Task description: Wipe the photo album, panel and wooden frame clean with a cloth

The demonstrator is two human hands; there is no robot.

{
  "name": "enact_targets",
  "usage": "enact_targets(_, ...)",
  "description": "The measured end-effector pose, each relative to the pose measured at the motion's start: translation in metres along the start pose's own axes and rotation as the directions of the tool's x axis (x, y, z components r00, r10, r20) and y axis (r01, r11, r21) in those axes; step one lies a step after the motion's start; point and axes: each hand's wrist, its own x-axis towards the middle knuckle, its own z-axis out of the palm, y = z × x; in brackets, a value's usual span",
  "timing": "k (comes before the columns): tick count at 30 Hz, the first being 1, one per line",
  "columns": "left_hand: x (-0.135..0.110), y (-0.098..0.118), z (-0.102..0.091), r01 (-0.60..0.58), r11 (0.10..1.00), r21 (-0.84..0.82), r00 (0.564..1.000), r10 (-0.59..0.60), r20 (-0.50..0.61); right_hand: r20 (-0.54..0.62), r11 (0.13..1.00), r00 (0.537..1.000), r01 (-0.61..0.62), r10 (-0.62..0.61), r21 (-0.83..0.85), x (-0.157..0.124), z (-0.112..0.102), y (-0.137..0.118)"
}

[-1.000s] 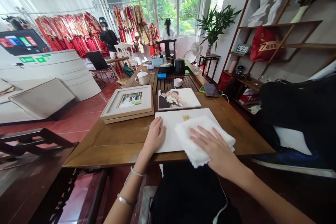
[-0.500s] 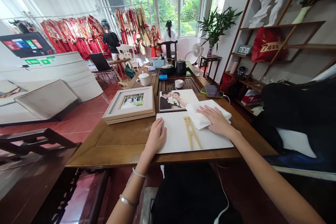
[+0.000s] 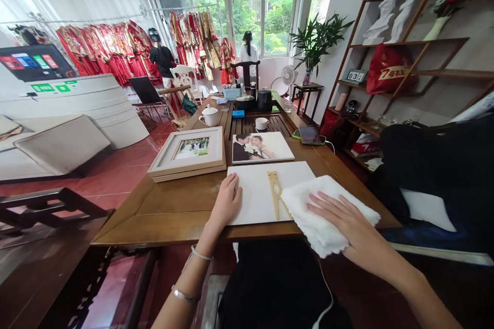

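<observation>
A white flat board lies at the table's near edge. On it rests a pale yellow Y-shaped piece with a small animal-like head; its right leg is partly covered. My left hand lies on the board's left edge, fingers stretched forward and holding nothing. Under my right hand is a folded white cloth, pressed by flat, spread fingers. The cloth covers the board's right part and hangs past the table's front edge. Just beyond the board lies a couple's photo panel.
Stacked wooden picture frames lie left of the photo panel. A white lidded cup, a small white cup and a phone with a cable stand farther back on the wooden table. Two people are near the red garments.
My right hand has slid the white cloth toward me and to the right, over the board's near right corner. My left hand stays on the board's left edge.
</observation>
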Motion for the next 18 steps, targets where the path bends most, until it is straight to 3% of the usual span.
enact_targets(3, 0.000, -0.001, -0.001, -0.010, 1.000, 0.001, 1.000, 0.010, 0.004, -0.009, 0.999, 0.999, -0.034, 0.034, 0.008, 0.020, 0.002, 0.013)
enact_targets(9, 0.000, -0.004, 0.000, -0.016, 0.999, -0.032, 1.000, 0.016, -0.010, 0.007, 0.991, 0.991, -0.131, 0.131, 0.005, 0.096, 0.012, 0.060)
enact_targets(12, 0.000, -0.004, 0.001, -0.015, 0.999, -0.037, 1.000, 0.014, -0.019, 0.026, 0.987, 0.987, -0.161, 0.160, 0.007, 0.120, 0.014, 0.070)
enact_targets(15, -0.001, -0.003, 0.002, -0.003, 1.000, -0.013, 1.000, 0.003, -0.012, 0.035, 0.985, 0.985, -0.171, 0.171, -0.021, 0.118, 0.014, 0.062)
enact_targets(18, -0.001, -0.002, 0.002, 0.000, 1.000, 0.005, 1.000, 0.000, -0.006, 0.031, 0.990, 0.990, -0.138, 0.140, -0.041, 0.092, 0.014, 0.042)
